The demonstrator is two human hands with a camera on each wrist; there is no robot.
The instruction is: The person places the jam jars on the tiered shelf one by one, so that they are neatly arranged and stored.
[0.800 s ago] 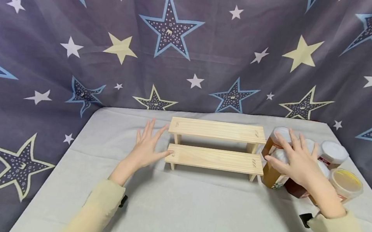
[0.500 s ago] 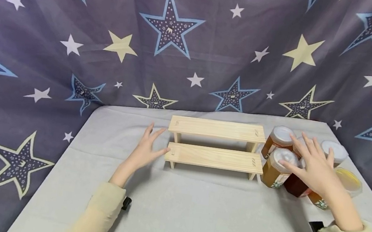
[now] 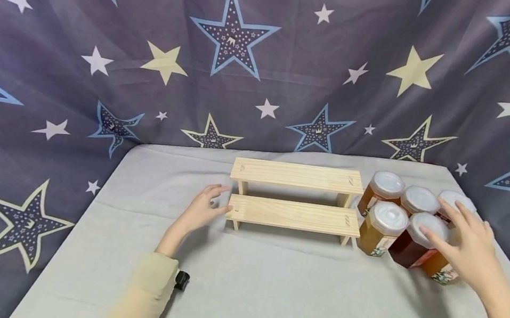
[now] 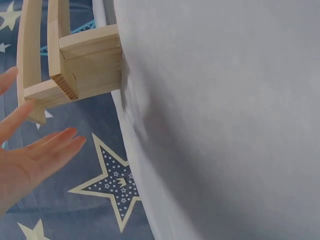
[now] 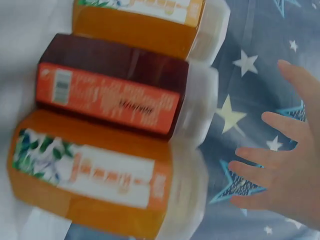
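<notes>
"So, the surface before you is draped in a pale grey cloth (image 3: 267,289), rumpled toward the back and smoother in front, with the shadows of your arms falling across it."

"And a dusky purple curtain (image 3: 297,25) hangs behind that surface and along both sides of it, folded in places, scattered with blue-edged, yellow and white stars (image 3: 267,109)."

"What have you got standing on the cloth?"

"You have a two-step wooden stand (image 3: 293,215), upright near the back middle, its higher board behind the lower one. Just to its right are six jars (image 3: 390,217), upright and crowded close in two rows of three, amber and dark red among them, with pale lids."

"And your fingers?"

"Your left hand (image 3: 201,210) is at the left end of the stand, its thumb held away from the fingers, a couple of which lie close together. Whether the thumb touches the lower board, I cannot tell."

"Your right hand (image 3: 471,251) is at the front right corner of the jars, fingers spread wide; your right wrist view shows them beside the lids, apart from them."

"Both your pale sleeves (image 3: 147,279) reach in over the cloth's near part, a black device (image 3: 182,280) by each cuff."
</notes>
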